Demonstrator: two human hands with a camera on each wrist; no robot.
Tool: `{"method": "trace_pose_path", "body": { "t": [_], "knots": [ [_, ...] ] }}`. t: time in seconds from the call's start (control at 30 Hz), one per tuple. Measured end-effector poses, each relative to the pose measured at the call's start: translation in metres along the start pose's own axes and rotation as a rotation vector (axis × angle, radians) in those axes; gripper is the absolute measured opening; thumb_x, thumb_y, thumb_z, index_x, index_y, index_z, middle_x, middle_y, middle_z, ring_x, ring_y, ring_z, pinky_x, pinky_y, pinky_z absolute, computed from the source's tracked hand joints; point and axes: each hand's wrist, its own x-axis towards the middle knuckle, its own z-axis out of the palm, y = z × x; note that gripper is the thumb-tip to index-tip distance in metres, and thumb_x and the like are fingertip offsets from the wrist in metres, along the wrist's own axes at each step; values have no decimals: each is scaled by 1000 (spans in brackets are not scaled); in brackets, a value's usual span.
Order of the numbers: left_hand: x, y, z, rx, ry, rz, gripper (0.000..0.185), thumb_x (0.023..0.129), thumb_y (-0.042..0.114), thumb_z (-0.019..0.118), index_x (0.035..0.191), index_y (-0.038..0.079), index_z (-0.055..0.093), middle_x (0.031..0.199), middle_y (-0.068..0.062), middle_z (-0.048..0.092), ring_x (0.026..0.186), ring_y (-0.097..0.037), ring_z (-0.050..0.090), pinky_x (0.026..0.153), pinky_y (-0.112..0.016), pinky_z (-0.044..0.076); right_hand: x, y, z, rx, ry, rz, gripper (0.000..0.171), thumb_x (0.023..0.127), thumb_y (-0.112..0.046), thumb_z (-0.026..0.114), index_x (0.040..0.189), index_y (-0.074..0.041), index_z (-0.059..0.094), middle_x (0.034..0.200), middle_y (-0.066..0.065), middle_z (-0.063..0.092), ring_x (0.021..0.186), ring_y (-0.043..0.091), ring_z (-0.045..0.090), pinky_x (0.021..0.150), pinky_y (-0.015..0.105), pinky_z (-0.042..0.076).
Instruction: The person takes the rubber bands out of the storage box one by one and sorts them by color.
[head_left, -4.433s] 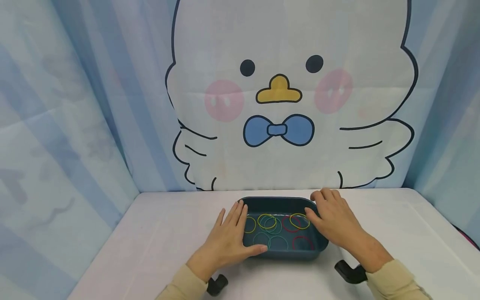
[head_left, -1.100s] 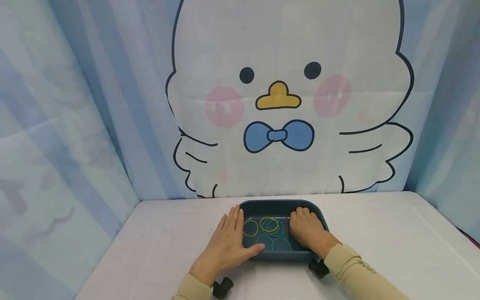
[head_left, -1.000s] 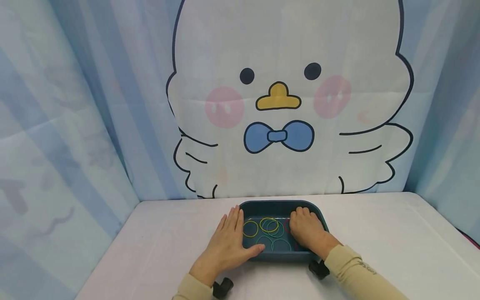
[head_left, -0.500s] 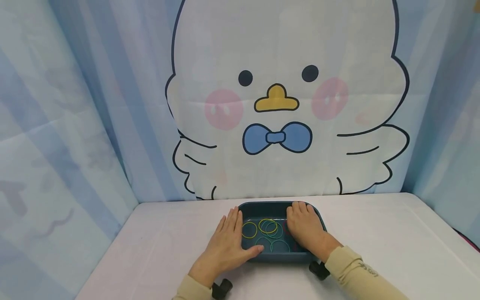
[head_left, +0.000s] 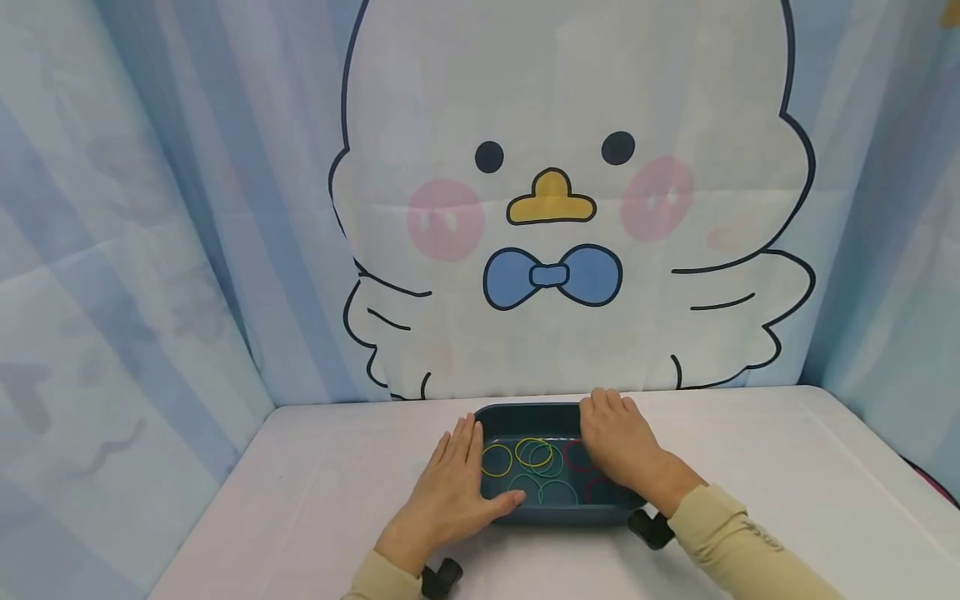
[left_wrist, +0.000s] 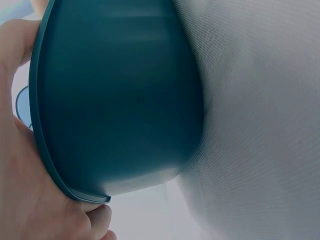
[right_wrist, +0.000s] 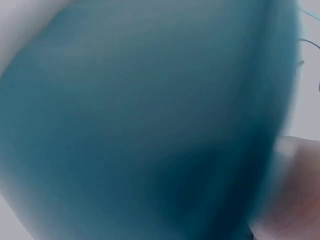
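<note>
A dark blue-green tray rests on the white bench, with thin loop bands lying on its floor. The person's left hand lies against the tray's left side, its fingers straight and close together, the thumb spread wide from them and reaching over the near rim; the left wrist view shows this hand touching the rim. The right hand is over the right part of the tray, back upward, its fingertips hidden, so I cannot tell whether it grips anything. One yellow band lies by itself near the left hand. Toward the middle, a second yellow band overlaps green bands, and more green loops lie along the near side. Two red bands lie at the right, partly covered by the right hand. Beige sleeves cover both forearms. Behind the bench hangs a cloth printed with a white bird in a blue bow tie.
</note>
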Motion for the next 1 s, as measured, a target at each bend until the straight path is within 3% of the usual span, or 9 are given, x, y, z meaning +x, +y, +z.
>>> {"method": "trace_pose_path", "body": {
  "t": [0.13, 0.37, 0.6, 1.0],
  "knots": [
    [-1, 0, 0, -2, 0, -2, 113, 84, 79, 47, 157, -3, 18, 166, -16, 12, 155, -31, 10, 125, -49, 15, 1, 4, -9, 40, -46, 13, 27, 82, -14, 75, 83, 0, 51, 76, 7, 37, 73, 23, 39, 66, 40, 42],
    [-1, 0, 0, -9, -9, -4, 113, 84, 79, 47, 157, -2, 17, 167, -15, 10, 155, -31, 10, 125, -49, 15, 2, 15, -18, 42, -10, -15, 24, 82, -9, 73, 80, 0, 50, 73, 6, 37, 69, 21, 37, 60, 35, 40],
    [0, 0, -2, -13, -9, 0, 112, 85, 78, 48, 157, -3, 18, 167, -16, 11, 155, -31, 11, 125, -50, 17, 2, 27, -30, 18, 27, -51, 27, 81, -7, 73, 78, -2, 47, 71, 5, 33, 66, 18, 31, 56, 29, 30],
    [0, -1, 0, -9, -3, -1, 113, 84, 78, 48, 157, -2, 18, 166, -16, 12, 155, -32, 12, 125, -50, 17, -9, 55, -33, 37, 18, 0, 27, 79, -2, 74, 77, -1, 47, 71, 5, 34, 66, 19, 33, 55, 29, 28]
  ]
}}
